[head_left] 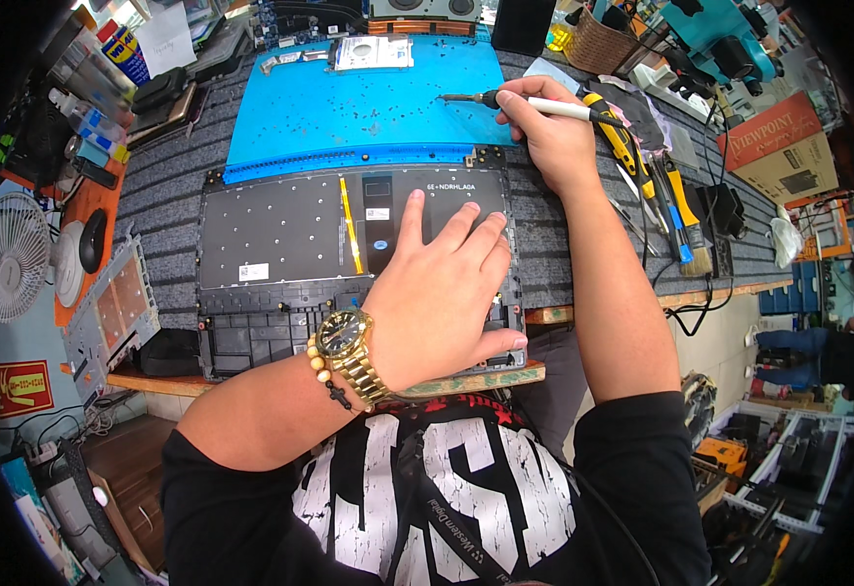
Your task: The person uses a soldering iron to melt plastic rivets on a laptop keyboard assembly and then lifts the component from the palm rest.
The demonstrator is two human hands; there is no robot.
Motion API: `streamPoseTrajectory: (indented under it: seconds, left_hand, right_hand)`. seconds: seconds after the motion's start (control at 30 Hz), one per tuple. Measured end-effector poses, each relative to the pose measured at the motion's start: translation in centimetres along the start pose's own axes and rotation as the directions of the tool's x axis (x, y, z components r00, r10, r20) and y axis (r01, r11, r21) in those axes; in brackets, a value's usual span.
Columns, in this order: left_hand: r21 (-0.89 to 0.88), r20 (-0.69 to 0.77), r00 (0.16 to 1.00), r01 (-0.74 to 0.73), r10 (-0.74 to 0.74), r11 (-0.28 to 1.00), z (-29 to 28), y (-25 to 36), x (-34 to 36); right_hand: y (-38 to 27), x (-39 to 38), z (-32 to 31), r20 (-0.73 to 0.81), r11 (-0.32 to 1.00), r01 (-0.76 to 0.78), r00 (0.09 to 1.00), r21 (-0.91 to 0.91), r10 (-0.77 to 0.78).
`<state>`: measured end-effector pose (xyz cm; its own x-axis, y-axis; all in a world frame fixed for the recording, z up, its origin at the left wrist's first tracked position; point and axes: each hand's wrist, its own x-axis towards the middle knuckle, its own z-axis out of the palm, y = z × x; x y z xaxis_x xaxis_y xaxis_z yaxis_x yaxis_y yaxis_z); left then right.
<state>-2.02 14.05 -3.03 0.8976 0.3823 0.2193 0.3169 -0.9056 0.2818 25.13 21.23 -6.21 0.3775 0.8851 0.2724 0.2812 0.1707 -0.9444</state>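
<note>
My left hand lies spread on the dark back of a laptop keyboard panel, which has screw points, a yellow ribbon strip and white labels. My right hand grips a white and black soldering iron above the blue mat. The iron's metal tip points left over the mat; contact with it cannot be told. Small dark bits are scattered on the mat, and a silver drive-like part sits at its back.
Right of the mat lie yellow-handled tools, a brush, cables and a cardboard box. A white fan, a mouse and a loose panel are at left. A person stands at the far right.
</note>
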Motion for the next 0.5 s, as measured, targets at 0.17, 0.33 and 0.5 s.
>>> streamPoseTrajectory:
  seconds: [0.17, 0.33, 0.5]
  left_hand:
    - [-0.006, 0.005, 1.0, 0.002, -0.002, 1.0, 0.0, -0.1, 0.0]
    - [-0.006, 0.005, 1.0, -0.003, 0.003, 1.0, -0.1, -0.2, 0.0]
    - [-0.009, -0.001, 1.0, 0.019, -0.019, 1.0, -0.1, -0.2, -0.2]
  right_hand:
    - [-0.1, 0.0, 0.0, -0.015, 1.0, -0.004, 1.0, 0.03, 0.004]
    - [-1.2, -0.9, -1.3, -0.026, 0.984, 0.013, 1.0, 0.178, -0.008]
    - [-2.8, -4.3, -4.6, -0.036, 0.929, -0.019, 0.999, 0.369, 0.034]
